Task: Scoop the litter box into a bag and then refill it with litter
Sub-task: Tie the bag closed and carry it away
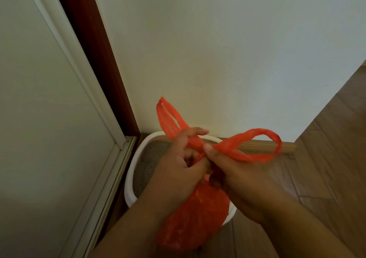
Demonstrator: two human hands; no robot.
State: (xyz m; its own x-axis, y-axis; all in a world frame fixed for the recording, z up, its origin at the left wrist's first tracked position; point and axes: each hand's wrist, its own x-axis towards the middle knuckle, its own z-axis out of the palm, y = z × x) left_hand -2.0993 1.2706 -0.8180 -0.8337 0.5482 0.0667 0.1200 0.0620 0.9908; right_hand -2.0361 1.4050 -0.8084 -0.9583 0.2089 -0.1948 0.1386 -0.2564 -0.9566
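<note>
A red plastic bag point(195, 214) hangs bulging below my hands, over the white litter box point(129, 178). Grey litter point(147, 162) shows in the box's left part; the rest is hidden by my arms and the bag. My left hand point(178, 164) grips the bag's left handle loop point(168, 117), which sticks up above it. My right hand point(233, 170) pinches the right handle loop point(257, 147), which reaches out to the right. The two handles cross between my hands.
The litter box stands in a corner, against a white wall point(217, 49) and beside a pale sliding door point(49, 119) with a dark red frame point(95, 49). Wooden floor point(326, 158) and a wooden baseboard point(263, 146) lie to the right.
</note>
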